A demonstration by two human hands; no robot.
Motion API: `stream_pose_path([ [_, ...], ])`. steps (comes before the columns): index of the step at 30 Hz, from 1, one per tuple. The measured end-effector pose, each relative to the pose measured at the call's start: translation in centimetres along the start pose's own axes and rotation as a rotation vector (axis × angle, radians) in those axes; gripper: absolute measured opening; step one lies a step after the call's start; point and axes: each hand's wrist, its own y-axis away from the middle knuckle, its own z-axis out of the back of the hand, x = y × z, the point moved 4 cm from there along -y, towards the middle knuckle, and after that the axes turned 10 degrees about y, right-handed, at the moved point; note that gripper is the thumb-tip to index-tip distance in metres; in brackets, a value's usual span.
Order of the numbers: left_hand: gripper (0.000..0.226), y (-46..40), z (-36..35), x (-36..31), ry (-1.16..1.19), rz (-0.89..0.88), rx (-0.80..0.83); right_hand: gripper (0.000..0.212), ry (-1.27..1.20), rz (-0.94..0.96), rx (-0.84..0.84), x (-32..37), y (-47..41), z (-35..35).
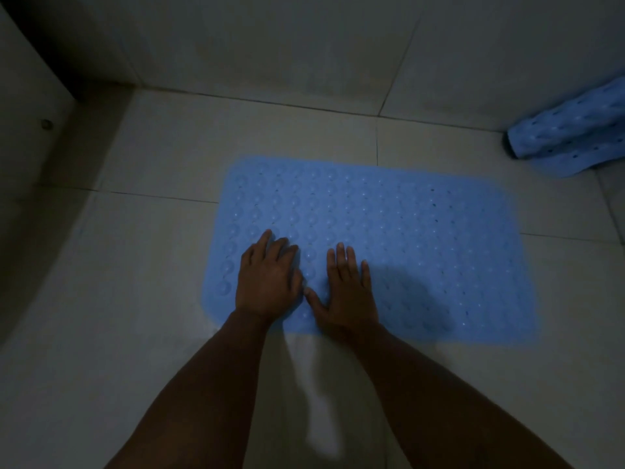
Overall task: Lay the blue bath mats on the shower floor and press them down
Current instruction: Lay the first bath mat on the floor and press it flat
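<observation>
Pressing flat blue mat (389, 231) near its 7 o'clock edge: left hand (267, 282), right hand (348, 292), fingers straight, gripping nothing. Second mat (568, 133) bunched, 2 o'clock.

bare arms, bare hands, nothing worn

two forearms enter from the bottom edge of the head view, both uncovered along the whole length that shows: no sleeve, cuff or fabric edge appears on either.

the left hand (267, 282) carries no glove, and no ring, watch or band can be made out on it or at its wrist.

the right hand (348, 292) is likewise ungloved, with no ring, strap or bracelet to be seen. its fingernails show as short, pale tips at the finger ends.

the dim light blurs finer detail, so small marks on hands or arms cannot be told.
</observation>
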Motion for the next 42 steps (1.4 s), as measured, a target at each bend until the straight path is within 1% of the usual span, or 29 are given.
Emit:
stream_pose_path([
  [2,0.053,0.0,0.3,-0.2,-0.022,-0.006,-0.009,0.087,-0.063,-0.031,0.055,-0.3,-0.2,0.6],
  [4,0.052,-0.3,0.7,-0.6,-0.032,-0.012,-0.004,0.079,-0.192,-0.071,0.189,-0.6,-1.1,2.2],
  [6,0.052,-0.8,0.8,-1.2,-0.020,-0.023,-0.005,0.066,-0.253,-0.082,0.296,-1.0,-2.9,5.0],
  [7,0.052,-0.9,0.8,-1.6,-0.010,-0.036,-0.005,0.057,-0.294,-0.090,0.304,-1.5,-4.0,6.5],
  [9,0.055,-1.2,0.3,-2.8,0.024,-0.063,0.012,0.040,-0.415,-0.117,0.259,-2.4,-5.7,8.6],
  [10,0.057,-1.3,-0.2,-3.4,0.045,-0.074,0.029,0.036,-0.442,-0.131,0.204,-3.1,-6.3,9.3],
  [12,0.064,-1.3,-1.6,-4.2,0.077,-0.072,0.090,0.036,-0.434,-0.155,0.089,-4.5,-6.8,10.2],
  [15,0.079,-0.6,-4.3,-3.7,0.056,-0.030,0.181,0.030,-0.394,-0.142,-0.018,-5.5,-6.8,10.3],
  [18,0.089,0.6,-5.6,-3.3,-0.026,-0.075,0.168,0.035,-0.376,-0.093,-0.095,-6.3,-6.9,9.0],
  [21,0.089,0.3,-5.3,-3.6,-0.027,-0.091,0.130,0.040,-0.341,-0.012,-0.225,-7.1,-7.1,8.0],
  [24,0.091,0.4,-5.4,-3.8,-0.034,-0.081,0.130,0.036,-0.324,0.021,-0.190,-7.5,-7.4,6.8],
  [27,0.103,0.7,-5.7,-3.5,-0.038,-0.083,0.143,0.027,-0.293,0.021,-0.239,-8.0,-6.5,5.4],
  [29,0.114,0.6,-5.8,-3.5,-0.030,-0.075,0.188,0.024,-0.295,-0.003,-0.264,-8.6,-5.9,4.8],
  [31,0.118,0.4,-6.0,-3.5,-0.013,-0.035,0.267,0.028,-0.297,-0.030,-0.232,-8.7,-5.5,4.9],
  [33,0.112,0.1,-5.5,-3.5,0.030,0.010,0.359,0.036,-0.306,-0.040,-0.179,-8.1,-5.0,6.0],
  [35,0.097,-1.0,-4.5,-3.3,0.149,0.062,0.444,0.038,-0.311,-0.072,-0.074,-7.3,-5.3,7.0],
  [36,0.086,-1.6,-2.8,-3.0,0.220,0.098,0.413,0.035,-0.306,-0.083,-0.013,-6.6,-5.7,7.9],
  [38,0.070,-2.5,0.5,-1.5,0.277,0.174,0.267,0.030,-0.292,-0.078,0.102,-4.7,-6.4,9.2],
  [40,0.063,-2.6,3.2,0.0,0.223,0.160,0.155,0.030,-0.280,-0.030,0.130,-2.3,-6.8,9.9],
  [42,0.057,-2.1,4.4,1.5,0.162,0.150,0.084,0.033,-0.260,0.021,0.099,0.5,-6.7,9.6],
])
